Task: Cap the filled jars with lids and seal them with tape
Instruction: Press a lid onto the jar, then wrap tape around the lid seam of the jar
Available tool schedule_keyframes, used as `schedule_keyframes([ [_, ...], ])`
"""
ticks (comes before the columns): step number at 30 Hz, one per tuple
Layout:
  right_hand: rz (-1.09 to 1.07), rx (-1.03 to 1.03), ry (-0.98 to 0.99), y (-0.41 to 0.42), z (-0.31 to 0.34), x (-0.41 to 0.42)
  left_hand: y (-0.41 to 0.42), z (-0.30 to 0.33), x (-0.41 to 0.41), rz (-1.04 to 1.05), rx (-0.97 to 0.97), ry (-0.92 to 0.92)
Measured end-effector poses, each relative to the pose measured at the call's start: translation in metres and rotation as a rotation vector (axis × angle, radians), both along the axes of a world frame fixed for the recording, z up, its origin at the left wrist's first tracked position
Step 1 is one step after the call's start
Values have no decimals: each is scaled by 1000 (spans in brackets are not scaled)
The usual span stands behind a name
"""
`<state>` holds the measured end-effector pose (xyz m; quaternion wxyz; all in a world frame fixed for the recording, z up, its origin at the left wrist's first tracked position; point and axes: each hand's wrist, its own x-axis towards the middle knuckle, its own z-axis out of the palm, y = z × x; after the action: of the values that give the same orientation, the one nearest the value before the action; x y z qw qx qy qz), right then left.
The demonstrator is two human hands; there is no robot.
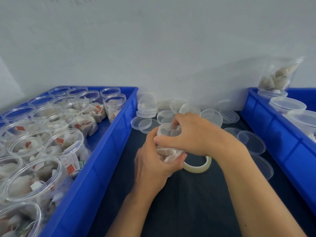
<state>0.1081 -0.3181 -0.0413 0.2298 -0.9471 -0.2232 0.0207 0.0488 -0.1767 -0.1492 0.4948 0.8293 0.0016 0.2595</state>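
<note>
- The left hand [150, 161] curls around the lower body of a clear plastic jar [168, 142] at the centre of the view, gripping it tilted above a dark table surface [188, 202].
- The right hand [193, 134] comes in from 4 o'clock, fingers bent over the jar's open mouth and fingertips dipping inside; whether they pinch anything cannot be told.
- The jar holds white sachets, visible between the two hands.
- A roll of pale tape [198, 166] lies flat on the table just beside the jar, at 4 o'clock from it, partly under the right wrist.
- Loose clear lids [145, 124] lie scattered and stacked on the table from 10 to 2 o'clock, against a pale wall [153, 40].
- At 9 o'clock, a blue crate [102, 161] holds many uncapped clear jars [34, 178] filled with white sachets bearing red tags.
- At 3 o'clock, a second blue crate [277, 147] holds capped jars [287, 105], with a clear bag [278, 76] of sachets on top at 2 o'clock.
</note>
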Motion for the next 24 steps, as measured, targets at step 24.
schedule_keyframes([
  [24, 122, -93, 366, -33, -4, 20, 10, -3, 13, 64, -201, -28],
])
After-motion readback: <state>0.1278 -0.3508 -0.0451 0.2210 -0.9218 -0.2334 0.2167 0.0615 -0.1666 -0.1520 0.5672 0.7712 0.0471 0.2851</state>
